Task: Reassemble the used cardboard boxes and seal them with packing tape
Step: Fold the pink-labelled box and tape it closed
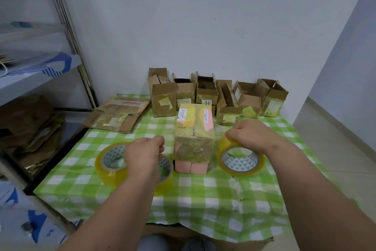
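**Tape at the ready as one box stands sealed among a row still open**

A person works at a surface (203, 193) draped in green-and-white checked cloth, both hands busy with tape. The right hand (252, 134) curls over the top rim of a yellowish clear roll of packing tape (240, 159) standing tilted on its edge just right of the box in the middle, a hold that would suit drawing off a fresh strip. The left hand (144, 155) hangs fingers-down over two more rolls of the same tape lying flat, a left roll (110, 162) and a second roll (164, 171) mostly hidden beneath the wrist; whether those fingers pinch a loose tape end or hold nothing cannot be told.

Between the hands stands the small brown cardboard box with pink labels and glossy tape wrap (193, 138), flaps shut, set centrally within reach of either hand. It looks taped already, though its far side is out of sight.

Along the wall behind it a row of open brown cardboard boxes (213, 96) waits, flaps upright, seemingly assembled but unsealed. At far left a flattened stack of cardboard (118, 114) lies overhanging the cloth's edge, apparently not yet rebuilt. A metal shelf rack (67, 26) holding more flattened cardboard stands at the left.
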Available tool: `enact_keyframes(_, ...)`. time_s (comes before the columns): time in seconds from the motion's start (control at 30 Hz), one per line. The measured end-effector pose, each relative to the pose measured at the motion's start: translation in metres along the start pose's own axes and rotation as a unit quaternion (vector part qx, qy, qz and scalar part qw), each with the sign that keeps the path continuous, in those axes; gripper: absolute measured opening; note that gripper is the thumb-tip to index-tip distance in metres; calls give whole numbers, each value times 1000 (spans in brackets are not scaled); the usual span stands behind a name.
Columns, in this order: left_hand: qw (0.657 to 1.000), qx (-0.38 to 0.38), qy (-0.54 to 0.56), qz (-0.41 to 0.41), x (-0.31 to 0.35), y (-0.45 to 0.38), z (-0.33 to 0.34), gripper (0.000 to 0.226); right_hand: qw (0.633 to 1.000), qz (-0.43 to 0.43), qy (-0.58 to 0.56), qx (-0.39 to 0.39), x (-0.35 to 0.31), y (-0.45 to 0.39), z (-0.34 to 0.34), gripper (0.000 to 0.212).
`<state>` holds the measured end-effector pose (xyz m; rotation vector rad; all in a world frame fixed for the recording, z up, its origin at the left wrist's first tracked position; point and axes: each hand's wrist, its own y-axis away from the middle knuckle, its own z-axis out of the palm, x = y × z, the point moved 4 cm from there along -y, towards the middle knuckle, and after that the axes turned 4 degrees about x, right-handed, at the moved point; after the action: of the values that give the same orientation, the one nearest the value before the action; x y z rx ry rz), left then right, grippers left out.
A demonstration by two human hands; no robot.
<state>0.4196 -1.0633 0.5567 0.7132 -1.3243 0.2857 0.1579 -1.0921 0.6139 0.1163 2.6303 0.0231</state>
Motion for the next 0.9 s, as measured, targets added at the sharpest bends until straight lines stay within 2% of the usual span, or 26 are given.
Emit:
enact_keyframes(0.1, 997, -39, -61, 12, -4, 2, 1, 23, 999, 7, 45, -4, -6, 0, 7, 36)
enact_keyframes(0.23, 988, -62, -134, 33, -6, 3, 3, 47, 997, 6, 82, 7, -21, -1, 12, 28)
enact_keyframes(0.37, 980, -88, -172, 40, 2, 3, 5, 47, 998, 15, 51, 33, -26, -2, 15, 12)
enact_keyframes(0.5, 976, -98, -189, 45, 5, 1, 4, 36, 997, 2, 55, 60, -29, 1, 15, 8)
enact_keyframes(0.57, 973, -106, -199, 47, 3, 0, 4, 38, 996, -12, 56, 74, -30, 2, 16, 7)
enact_keyframes(0.63, 970, -108, -200, 88, 5, 0, 4, 40, 995, -31, 49, 76, -31, 3, 17, 12)
enact_keyframes(0.7, 962, -133, -188, 146, 8, 3, 8, 23, 995, -51, 43, 75, -33, 4, 19, 16)
enact_keyframes(0.73, 956, -147, -188, 172, 9, 4, 10, 22, 994, -60, 44, 75, -34, 5, 19, 16)
enact_keyframes(0.8, 937, -161, -224, 215, 12, 5, 13, 30, 994, -73, 43, 66, -35, 8, 17, 13)
enact_keyframes(0.9, 894, -164, -313, 277, 18, 4, 14, 28, 995, -91, 1, 29, -35, 15, 12, 7)
